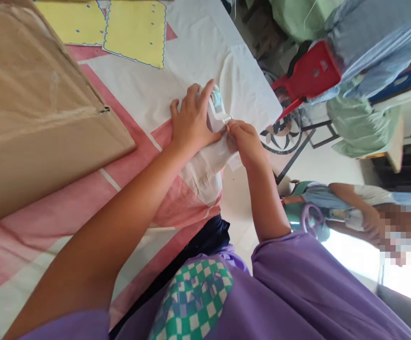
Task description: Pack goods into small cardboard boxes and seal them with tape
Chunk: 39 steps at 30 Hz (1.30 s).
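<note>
A white tape dispenser (216, 122) with a teal-cored tape roll (217, 99) stands near the corner of the cloth-covered table. My left hand (191, 118) is wrapped around its body from the left, thumb at the near side and fingers over the far side. At the dispenser's cutting end, my right hand (248, 141) is closed in a pinch, thumb against forefinger, on what looks like the loose end of the tape. The clear strip itself is hardly visible between the fingertips.
A large cardboard box (49, 123) takes up the table's left side. Yellow scalloped paper sheets (136, 30) lie at the far side on the pink and white tablecloth (127, 111). A red chair (313, 71) stands beyond the table; another person (347, 203) is at the right.
</note>
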Tool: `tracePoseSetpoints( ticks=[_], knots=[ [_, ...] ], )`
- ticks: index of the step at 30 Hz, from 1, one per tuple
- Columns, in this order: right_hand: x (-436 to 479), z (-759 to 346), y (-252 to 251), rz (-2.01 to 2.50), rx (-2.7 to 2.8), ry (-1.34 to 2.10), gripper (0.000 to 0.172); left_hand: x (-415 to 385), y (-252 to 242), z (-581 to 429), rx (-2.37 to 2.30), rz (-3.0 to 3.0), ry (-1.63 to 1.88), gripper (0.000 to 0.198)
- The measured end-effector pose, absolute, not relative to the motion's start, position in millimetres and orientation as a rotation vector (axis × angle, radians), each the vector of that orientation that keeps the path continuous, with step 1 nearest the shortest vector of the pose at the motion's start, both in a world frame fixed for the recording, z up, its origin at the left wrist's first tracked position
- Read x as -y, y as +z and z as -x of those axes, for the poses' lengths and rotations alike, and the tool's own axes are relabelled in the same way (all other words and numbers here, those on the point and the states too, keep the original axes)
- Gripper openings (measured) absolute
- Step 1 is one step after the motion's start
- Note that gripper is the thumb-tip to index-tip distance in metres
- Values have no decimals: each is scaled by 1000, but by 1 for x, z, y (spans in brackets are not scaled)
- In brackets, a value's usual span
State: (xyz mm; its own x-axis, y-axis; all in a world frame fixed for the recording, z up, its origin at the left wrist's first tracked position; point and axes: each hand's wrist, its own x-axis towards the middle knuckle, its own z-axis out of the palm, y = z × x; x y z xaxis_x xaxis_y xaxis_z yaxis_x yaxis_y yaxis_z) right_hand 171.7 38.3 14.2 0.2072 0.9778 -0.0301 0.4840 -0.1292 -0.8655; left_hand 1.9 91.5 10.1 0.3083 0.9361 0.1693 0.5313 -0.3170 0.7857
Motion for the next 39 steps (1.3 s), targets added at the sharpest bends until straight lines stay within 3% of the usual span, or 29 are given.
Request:
tracePoseSetpoints(
  ticks=[9,15,19,27,39],
  knots=[
    [-33,-186,6,1744,1298,727,54,-88,14,0,-1349,-2052,827,104],
    [-7,-178,-16,1682,1603,346,29,-84,16,0,-1333,-2083,828,98],
    [12,-161,-25,1716,1694,124,40,-83,16,1,-1381,-2161,837,100],
    [18,-157,-18,1785,1807,40,52,-80,23,0,-1436,-2214,804,97],
    [18,-157,-20,1752,1726,25,46,-80,21,0,-1455,-2253,815,99]
  ],
)
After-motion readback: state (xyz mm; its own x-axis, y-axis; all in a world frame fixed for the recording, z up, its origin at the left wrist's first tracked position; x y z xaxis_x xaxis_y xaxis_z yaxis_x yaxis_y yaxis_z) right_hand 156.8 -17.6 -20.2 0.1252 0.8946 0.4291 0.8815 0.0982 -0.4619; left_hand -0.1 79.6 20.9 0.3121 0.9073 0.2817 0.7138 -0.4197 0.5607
